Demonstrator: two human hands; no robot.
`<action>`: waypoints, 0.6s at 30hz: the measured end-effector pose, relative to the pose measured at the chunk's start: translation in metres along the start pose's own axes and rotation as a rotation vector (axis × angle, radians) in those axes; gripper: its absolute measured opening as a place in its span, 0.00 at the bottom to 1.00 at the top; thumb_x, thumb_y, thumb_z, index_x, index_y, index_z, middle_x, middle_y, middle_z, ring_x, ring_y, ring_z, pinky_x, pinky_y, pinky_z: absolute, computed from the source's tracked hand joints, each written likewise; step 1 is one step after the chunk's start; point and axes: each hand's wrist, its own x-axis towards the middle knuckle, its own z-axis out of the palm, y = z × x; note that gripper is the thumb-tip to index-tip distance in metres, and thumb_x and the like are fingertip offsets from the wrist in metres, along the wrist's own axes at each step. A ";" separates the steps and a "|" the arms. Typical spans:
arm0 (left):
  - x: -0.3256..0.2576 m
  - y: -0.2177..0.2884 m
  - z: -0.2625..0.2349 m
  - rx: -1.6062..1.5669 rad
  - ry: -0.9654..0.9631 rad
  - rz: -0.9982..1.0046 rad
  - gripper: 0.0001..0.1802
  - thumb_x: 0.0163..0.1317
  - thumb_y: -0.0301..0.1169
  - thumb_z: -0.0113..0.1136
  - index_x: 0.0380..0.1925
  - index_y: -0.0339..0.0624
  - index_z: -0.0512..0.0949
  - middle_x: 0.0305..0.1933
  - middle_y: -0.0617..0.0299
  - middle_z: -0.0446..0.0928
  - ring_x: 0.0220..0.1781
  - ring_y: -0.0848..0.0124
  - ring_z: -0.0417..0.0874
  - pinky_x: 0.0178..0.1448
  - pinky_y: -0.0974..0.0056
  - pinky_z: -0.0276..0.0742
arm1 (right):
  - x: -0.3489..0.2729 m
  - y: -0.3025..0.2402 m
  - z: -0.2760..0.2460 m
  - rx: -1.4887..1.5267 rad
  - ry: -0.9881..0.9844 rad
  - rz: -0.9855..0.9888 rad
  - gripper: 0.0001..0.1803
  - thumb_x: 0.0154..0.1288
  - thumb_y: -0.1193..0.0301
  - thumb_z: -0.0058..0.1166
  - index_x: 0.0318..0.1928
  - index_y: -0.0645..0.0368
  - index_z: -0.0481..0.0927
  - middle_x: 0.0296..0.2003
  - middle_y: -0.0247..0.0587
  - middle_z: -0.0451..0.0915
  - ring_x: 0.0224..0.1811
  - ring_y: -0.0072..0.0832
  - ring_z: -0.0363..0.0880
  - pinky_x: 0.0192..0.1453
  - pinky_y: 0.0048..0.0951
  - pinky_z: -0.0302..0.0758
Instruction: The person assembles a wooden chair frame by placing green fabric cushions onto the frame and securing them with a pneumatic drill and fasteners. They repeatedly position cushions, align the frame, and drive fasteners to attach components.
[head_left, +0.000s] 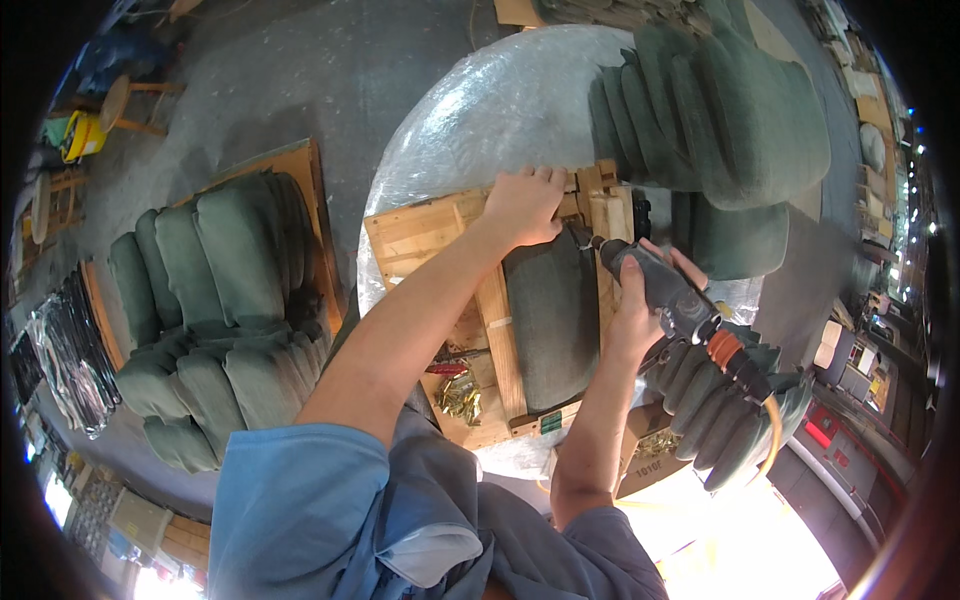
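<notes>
A wooden frame (497, 335) lies before me, with a dark green upholstered cushion (550, 320) between its rails. My left hand (525, 207) is closed on the frame's far edge, its fingers curled over the wood just beyond the cushion. In my right hand (640, 305) is a pneumatic screwdriver (675, 297), gripped round its dark body. Its tip points left at the frame's right rail, near the cushion's far right corner; whether it touches cannot be made out. Brass-coloured metal pieces (460, 396) lie in the frame's near left section beside a red-handled tool (445, 369).
The frame rests on a round, plastic-wrapped table (480, 110). Green cushions are stacked at the far right (730, 115), near right (700, 395) and left (225, 260). A yellow hose (773, 440) trails from the screwdriver past a cardboard box (650, 470).
</notes>
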 end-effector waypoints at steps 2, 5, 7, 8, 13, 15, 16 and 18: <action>-0.001 -0.001 0.002 0.007 -0.002 -0.005 0.45 0.57 0.44 0.74 0.72 0.36 0.71 0.63 0.52 0.82 0.65 0.53 0.84 0.59 0.44 0.82 | 0.011 -0.008 0.008 -0.022 -0.025 0.039 0.30 0.60 0.83 0.70 0.60 0.63 0.69 0.48 0.52 0.86 0.51 0.34 0.86 0.61 0.37 0.84; -0.002 0.000 0.005 -0.038 -0.011 0.006 0.43 0.57 0.43 0.74 0.71 0.36 0.72 0.63 0.52 0.82 0.65 0.52 0.84 0.59 0.44 0.82 | 0.024 -0.012 0.022 -0.028 -0.099 0.009 0.25 0.58 0.85 0.70 0.53 0.62 0.73 0.44 0.42 0.85 0.46 0.26 0.84 0.56 0.30 0.82; 0.005 -0.011 -0.004 -0.096 0.022 0.032 0.43 0.57 0.43 0.75 0.71 0.37 0.72 0.63 0.51 0.82 0.64 0.51 0.84 0.60 0.43 0.82 | 0.035 -0.019 0.036 -0.006 -0.165 0.108 0.25 0.57 0.85 0.71 0.52 0.61 0.74 0.42 0.40 0.84 0.45 0.25 0.84 0.55 0.30 0.82; -0.002 -0.005 -0.002 -0.055 0.002 0.042 0.45 0.57 0.42 0.75 0.73 0.37 0.71 0.63 0.48 0.82 0.65 0.49 0.84 0.62 0.44 0.82 | 0.032 -0.019 0.030 0.005 -0.149 0.107 0.25 0.57 0.85 0.71 0.53 0.61 0.74 0.42 0.39 0.84 0.45 0.25 0.84 0.55 0.30 0.82; -0.002 -0.003 -0.003 -0.144 0.024 0.079 0.46 0.58 0.43 0.74 0.75 0.36 0.71 0.66 0.43 0.81 0.69 0.46 0.82 0.69 0.47 0.80 | 0.022 -0.006 0.020 -0.008 -0.112 0.033 0.28 0.60 0.85 0.69 0.58 0.59 0.73 0.45 0.43 0.86 0.48 0.27 0.86 0.60 0.34 0.82; -0.001 -0.021 0.002 -0.288 0.095 0.149 0.43 0.61 0.43 0.73 0.74 0.35 0.73 0.68 0.44 0.80 0.70 0.44 0.81 0.71 0.45 0.78 | 0.003 -0.030 0.005 0.022 -0.051 0.126 0.32 0.60 0.84 0.71 0.61 0.59 0.71 0.48 0.45 0.86 0.53 0.30 0.85 0.64 0.36 0.80; -0.006 -0.027 -0.001 -0.408 0.179 0.180 0.38 0.65 0.39 0.70 0.73 0.34 0.74 0.71 0.44 0.78 0.69 0.41 0.81 0.73 0.45 0.77 | -0.011 -0.016 -0.013 0.020 0.001 0.061 0.32 0.59 0.84 0.72 0.61 0.59 0.71 0.48 0.45 0.85 0.53 0.30 0.85 0.63 0.35 0.81; -0.031 -0.036 -0.007 -0.469 0.327 0.143 0.32 0.66 0.39 0.69 0.68 0.36 0.78 0.68 0.44 0.80 0.69 0.44 0.81 0.72 0.49 0.78 | -0.050 -0.043 -0.043 0.074 0.148 0.017 0.35 0.59 0.82 0.73 0.63 0.59 0.69 0.49 0.47 0.85 0.58 0.34 0.86 0.66 0.37 0.80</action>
